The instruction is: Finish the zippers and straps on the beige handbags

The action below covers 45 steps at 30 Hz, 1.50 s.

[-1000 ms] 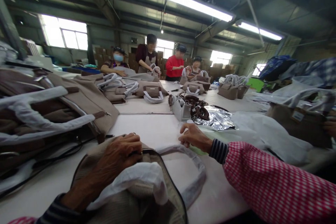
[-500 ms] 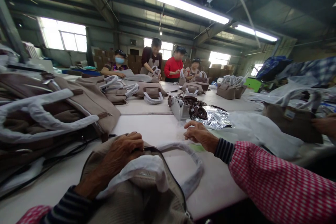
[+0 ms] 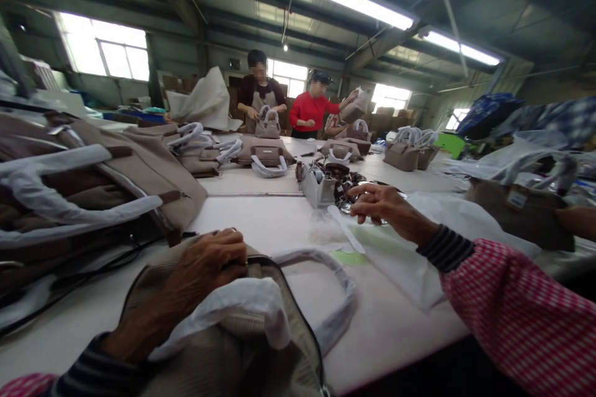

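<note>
An open taupe handbag (image 3: 209, 363) is shown at the near edge of the table (image 3: 261, 223). Its rim is gripped by the curled fingers of the left hand (image 3: 209, 263); the fingertips are hidden. The right hand (image 3: 388, 208) is held half open, fingers apart, in front of a heap of brown straps (image 3: 342, 183) and near a white sheet (image 3: 414, 273); nothing can be seen in its grasp. Both the near handle (image 3: 242, 301) and the far handle (image 3: 349, 298) are already covered in pale wrapping. The zipped mouth is not yet closed, and the ribbed lining is exposed. Whether the inside is finished cannot be told. Larger wrapped-handle bags (image 3: 153, 167) are piled at left.
</note>
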Tool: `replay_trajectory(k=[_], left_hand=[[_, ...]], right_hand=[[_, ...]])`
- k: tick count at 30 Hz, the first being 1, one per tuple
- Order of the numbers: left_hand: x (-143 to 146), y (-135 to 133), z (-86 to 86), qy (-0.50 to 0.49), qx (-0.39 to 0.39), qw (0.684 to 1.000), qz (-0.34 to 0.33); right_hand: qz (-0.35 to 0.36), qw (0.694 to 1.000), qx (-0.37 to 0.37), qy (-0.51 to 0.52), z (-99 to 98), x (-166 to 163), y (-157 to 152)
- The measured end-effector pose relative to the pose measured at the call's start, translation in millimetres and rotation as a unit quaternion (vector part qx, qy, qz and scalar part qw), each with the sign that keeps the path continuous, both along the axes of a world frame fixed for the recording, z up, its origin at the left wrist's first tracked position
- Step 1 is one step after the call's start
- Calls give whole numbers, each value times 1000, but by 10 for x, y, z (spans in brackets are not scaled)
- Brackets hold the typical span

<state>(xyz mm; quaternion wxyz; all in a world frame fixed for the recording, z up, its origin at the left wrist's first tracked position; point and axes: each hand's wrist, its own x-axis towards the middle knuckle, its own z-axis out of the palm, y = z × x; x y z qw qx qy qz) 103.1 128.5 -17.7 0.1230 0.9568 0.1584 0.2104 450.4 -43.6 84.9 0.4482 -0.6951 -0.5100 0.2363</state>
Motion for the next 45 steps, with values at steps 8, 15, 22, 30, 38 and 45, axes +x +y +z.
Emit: replay_trajectory(k=[8, 15, 22, 30, 38, 45], left_hand=[[3, -8, -41, 3, 9, 1000, 4], [-4, -18, -83, -16, -15, 1000, 4], [25, -11, -79, -16, -8, 1000, 0], [16, -75, 44, 10, -4, 1000, 22], [-20, -149, 194, 22, -36, 999, 10], [-26, -134, 128, 21, -26, 999, 13]], right_hand=[[-135, 964, -54, -222, -103, 951, 697], [-165, 925, -103, -326, -508, 1084, 983], [-185, 930, -33, -315, -370, 1191, 829], [-31, 930, 68, -360, 248, 435, 717], [298, 772, 19, -562, -228, -802, 1169], [292, 829, -1, -478, -436, -664, 1326]])
